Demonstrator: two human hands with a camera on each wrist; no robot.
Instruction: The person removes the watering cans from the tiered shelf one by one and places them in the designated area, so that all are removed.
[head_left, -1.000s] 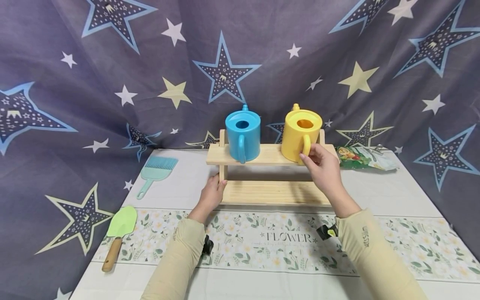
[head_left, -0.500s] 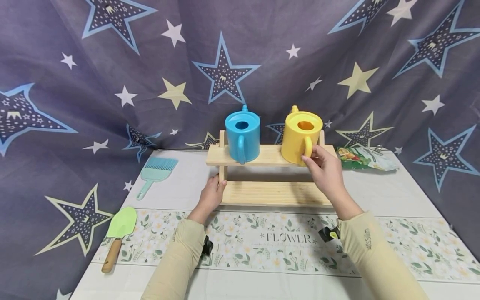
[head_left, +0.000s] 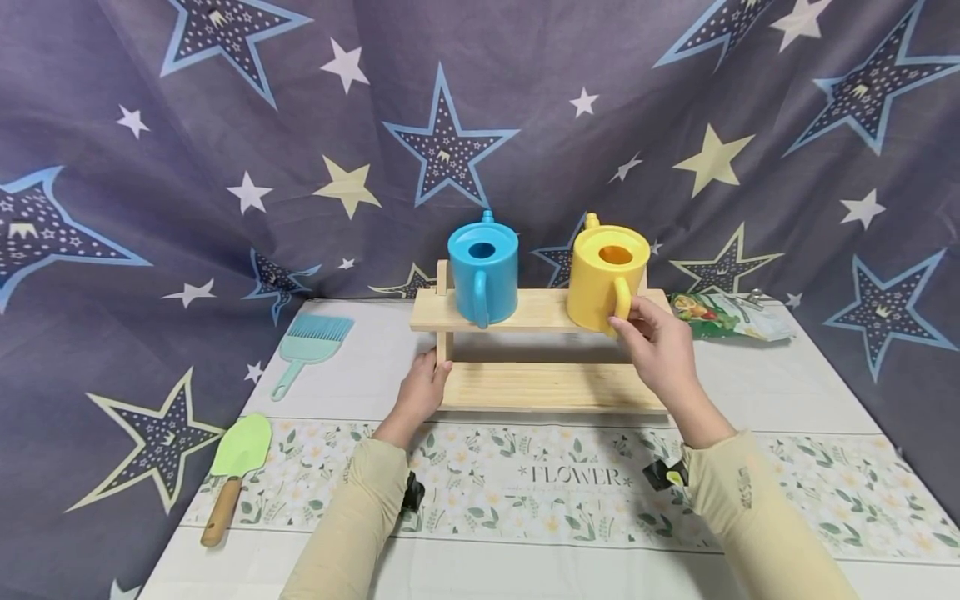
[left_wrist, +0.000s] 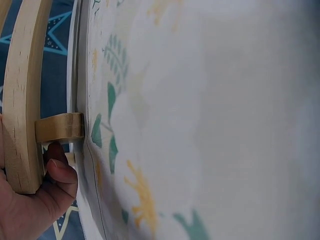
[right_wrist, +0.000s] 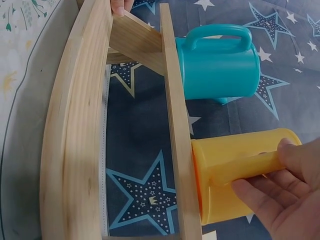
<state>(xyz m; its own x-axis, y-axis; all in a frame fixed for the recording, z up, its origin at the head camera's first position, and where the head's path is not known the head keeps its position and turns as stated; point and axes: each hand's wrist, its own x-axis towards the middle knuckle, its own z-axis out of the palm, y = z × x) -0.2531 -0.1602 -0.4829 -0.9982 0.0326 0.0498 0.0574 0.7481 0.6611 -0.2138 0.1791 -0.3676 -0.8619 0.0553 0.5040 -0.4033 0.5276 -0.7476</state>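
Observation:
A yellow watering can [head_left: 603,283] stands at the right end of the upper board of a two-tier wooden shelf [head_left: 540,310], slightly tilted in the head view. My right hand [head_left: 663,350] pinches its handle between thumb and fingers, as the right wrist view also shows. To the left on the same board is a blue watering can [head_left: 486,271], its handle toward me. My left hand [head_left: 422,390] grips the left end of the lower board [head_left: 555,386], near the side post. In the left wrist view its thumb and fingers [left_wrist: 62,172] wrap that board's end.
A light blue dustpan with a brush [head_left: 311,346] lies at the back left of the table. A green trowel with a wooden handle [head_left: 238,467] is in front of it. A green printed bag [head_left: 727,317] lies right of the shelf. Star-patterned cloth [head_left: 525,50] hangs behind.
My right hand has shifted slightly right and toward me, and the yellow watering can has moved a little the same way. My left hand stays on the shelf.

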